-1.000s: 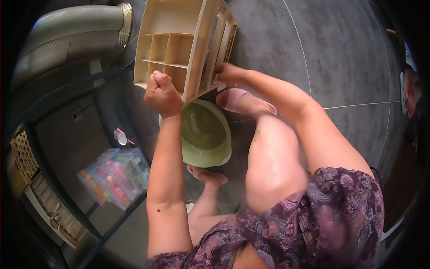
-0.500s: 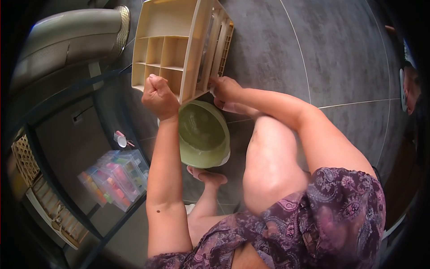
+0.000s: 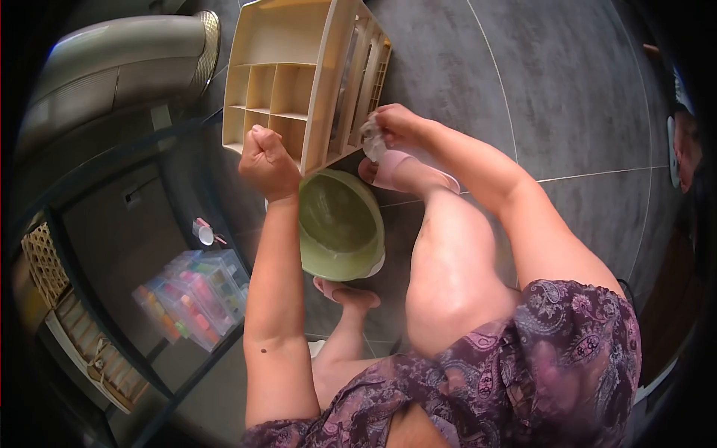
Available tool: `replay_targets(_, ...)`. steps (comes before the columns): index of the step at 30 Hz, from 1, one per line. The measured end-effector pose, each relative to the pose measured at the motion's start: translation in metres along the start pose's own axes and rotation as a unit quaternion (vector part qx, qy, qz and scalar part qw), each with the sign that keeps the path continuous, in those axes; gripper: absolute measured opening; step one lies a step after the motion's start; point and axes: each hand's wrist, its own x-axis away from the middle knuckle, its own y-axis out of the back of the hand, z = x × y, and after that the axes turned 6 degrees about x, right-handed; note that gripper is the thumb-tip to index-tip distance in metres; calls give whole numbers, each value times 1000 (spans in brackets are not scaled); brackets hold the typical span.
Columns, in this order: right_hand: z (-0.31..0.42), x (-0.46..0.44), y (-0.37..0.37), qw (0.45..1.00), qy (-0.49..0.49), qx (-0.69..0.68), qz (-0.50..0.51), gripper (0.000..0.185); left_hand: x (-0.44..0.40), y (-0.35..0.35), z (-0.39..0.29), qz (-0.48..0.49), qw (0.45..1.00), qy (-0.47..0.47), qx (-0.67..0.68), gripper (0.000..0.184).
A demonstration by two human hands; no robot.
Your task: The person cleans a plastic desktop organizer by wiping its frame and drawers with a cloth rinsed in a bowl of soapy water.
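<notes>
A cream plastic organizer (image 3: 323, 97) with square compartments on its top and slatted openings on its side is held tilted at the upper middle. My left hand (image 3: 267, 160) is closed around the divider or edge at its lower left corner. Beside its right side, my right hand (image 3: 398, 125) pinches a crumpled greyish-white cloth (image 3: 373, 139), slightly apart from the slats. Under the organizer's lower corner stands a green basin (image 3: 340, 224), partly hidden by my left forearm.
On a dark-framed shelf at the left are clear boxes of colourful items (image 3: 196, 299), a small white cup (image 3: 204, 233) and a woven basket (image 3: 43, 261). A metallic cylindrical object (image 3: 127, 60) lies upper left. Another person's foot (image 3: 686, 149) shows at the far right.
My right hand has drawn away from the organizer's slatted side, and the cloth in it now shows more. My left hand keeps its grip, while the organizer has barely shifted.
</notes>
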Motion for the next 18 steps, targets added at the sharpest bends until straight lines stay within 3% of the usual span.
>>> replay_targets(2, -22, -11, 21, 963, -51, -255, 72, 14, 0, 0, 0, 0, 1000, 0, 4, 34)
replay_targets(5, -28, -4, 0, 957, -62, -282, -2, 6, 0, -1, 0, 1, 1000, -3, 3, 34)
replay_targets(10, -21, -8, -40, 988, -48, -67, -131, 11, -1, -2, 1, 1, 1000, -2, 5, 34)
replay_targets(12, -21, -12, -49, 988, -59, 53, -134, 13, -1, -2, 1, -3, 1000, -10, 10, 34)
replay_targets(15, -20, -20, -50, 968, -45, 199, -148, 17, -1, -4, 2, -7, 1000, -10, 28, 34)
replay_targets(18, -14, -17, -51, 913, -14, 358, -193, 22, 1, -2, 0, -4, 1000, 7, 14, 34)
